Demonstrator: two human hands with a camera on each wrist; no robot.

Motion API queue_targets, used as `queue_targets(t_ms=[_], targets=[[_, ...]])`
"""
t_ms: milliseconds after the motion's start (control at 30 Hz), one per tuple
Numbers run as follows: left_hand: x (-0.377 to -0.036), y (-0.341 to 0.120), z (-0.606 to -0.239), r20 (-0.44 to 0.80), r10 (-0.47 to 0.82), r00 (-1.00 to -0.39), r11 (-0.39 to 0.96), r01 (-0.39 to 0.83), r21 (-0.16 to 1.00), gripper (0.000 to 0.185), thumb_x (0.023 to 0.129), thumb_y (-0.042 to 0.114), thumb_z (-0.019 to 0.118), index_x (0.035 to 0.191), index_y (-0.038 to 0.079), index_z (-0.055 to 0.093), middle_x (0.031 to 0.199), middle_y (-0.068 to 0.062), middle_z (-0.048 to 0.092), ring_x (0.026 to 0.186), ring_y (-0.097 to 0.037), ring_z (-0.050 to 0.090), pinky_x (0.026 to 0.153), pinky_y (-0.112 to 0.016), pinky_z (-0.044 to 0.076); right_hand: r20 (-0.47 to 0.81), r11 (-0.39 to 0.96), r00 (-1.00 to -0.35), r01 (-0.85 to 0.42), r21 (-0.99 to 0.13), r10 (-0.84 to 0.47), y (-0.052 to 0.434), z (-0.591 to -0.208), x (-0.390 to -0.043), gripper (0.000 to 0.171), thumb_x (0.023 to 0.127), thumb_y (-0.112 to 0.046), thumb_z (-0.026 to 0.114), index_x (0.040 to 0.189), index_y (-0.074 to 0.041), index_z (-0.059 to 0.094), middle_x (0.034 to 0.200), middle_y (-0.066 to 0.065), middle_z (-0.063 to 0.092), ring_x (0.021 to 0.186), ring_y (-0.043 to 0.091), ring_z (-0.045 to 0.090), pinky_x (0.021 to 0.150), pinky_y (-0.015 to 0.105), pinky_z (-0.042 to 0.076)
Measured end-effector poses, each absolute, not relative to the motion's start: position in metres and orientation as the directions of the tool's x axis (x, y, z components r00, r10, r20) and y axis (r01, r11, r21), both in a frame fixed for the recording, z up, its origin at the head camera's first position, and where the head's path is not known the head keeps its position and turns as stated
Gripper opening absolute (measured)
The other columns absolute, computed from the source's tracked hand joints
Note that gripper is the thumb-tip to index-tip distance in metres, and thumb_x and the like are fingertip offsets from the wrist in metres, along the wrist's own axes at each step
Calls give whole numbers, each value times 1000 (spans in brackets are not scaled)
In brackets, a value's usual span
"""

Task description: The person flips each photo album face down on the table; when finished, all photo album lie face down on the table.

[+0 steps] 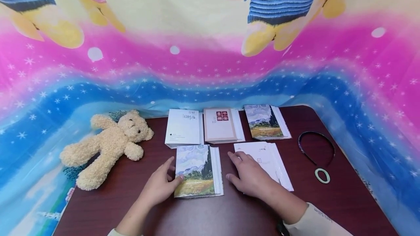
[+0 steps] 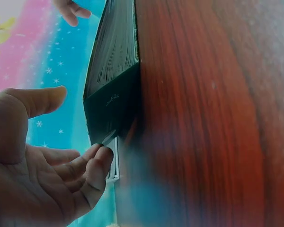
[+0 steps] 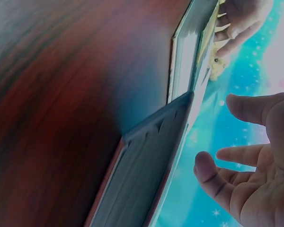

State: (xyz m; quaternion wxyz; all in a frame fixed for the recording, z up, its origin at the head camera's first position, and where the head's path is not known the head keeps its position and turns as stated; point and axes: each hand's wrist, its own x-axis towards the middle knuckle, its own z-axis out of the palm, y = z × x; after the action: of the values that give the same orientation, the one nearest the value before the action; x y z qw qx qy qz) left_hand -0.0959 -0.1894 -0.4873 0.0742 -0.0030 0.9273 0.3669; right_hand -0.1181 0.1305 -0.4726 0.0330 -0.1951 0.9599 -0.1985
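Below, dark wooden table, starry cloth

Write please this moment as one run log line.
left hand: touches painting card stack | right hand: rests on white envelopes | table

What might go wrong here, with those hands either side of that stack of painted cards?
1. The left hand only touches the edge of the card stack with its fingertips; a nudge might fan the loose cards out.
2. The right hand rests on the white envelopes beside it, so moving it may drag them across the table.
3. Sliding envelopes might bump the headband nearby.
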Motion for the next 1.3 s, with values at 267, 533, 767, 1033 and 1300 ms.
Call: queue_targets(t_ms=[267,533,767,1033,1300], targets=[[-98,-187,-492,-175,50,-983,656,-100,749,87,89,32,82,158,2,38,122,-11,67,75,-12,63,65,-33,54,32,811,-904,-397,-430,-426,117,-478,-120,70,94,-36,76,151,-4,52,136,14,59,126,32,57,106,49,48],[-97,-187,-496,-190,62,-980,617,-111,779,87,88,29,83,158,3,38,125,-15,65,77,-14,65,65,-34,55,1,775,-884,-411,-479,-468,106,-479,-120,72,94,-36,76,151,0,51,136,16,59,127,34,57,106,50,48],[-98,-186,-498,-214,82,-973,579,-128,805,90,86,23,85,160,5,36,123,-14,62,75,-14,65,63,-34,55,-62,735,-860,-392,-553,-506,102,-483,-123,77,93,-36,76,152,3,47,142,20,57,132,35,56,110,50,46],[-96,-188,-499,-231,96,-968,538,-145,830,93,83,13,86,161,6,34,125,-18,59,76,-16,67,63,-36,56,-100,698,-839,-372,-612,-535,100,-489,-127,80,93,-33,77,153,8,42,146,26,54,136,37,52,113,52,43],[-98,-189,-500,-228,101,-969,524,-143,840,94,82,10,87,160,7,35,124,-18,60,80,-19,67,65,-36,56,-131,685,-832,-343,-643,-540,97,-492,-130,79,94,-35,75,152,9,43,149,28,52,140,41,47,115,54,39]])
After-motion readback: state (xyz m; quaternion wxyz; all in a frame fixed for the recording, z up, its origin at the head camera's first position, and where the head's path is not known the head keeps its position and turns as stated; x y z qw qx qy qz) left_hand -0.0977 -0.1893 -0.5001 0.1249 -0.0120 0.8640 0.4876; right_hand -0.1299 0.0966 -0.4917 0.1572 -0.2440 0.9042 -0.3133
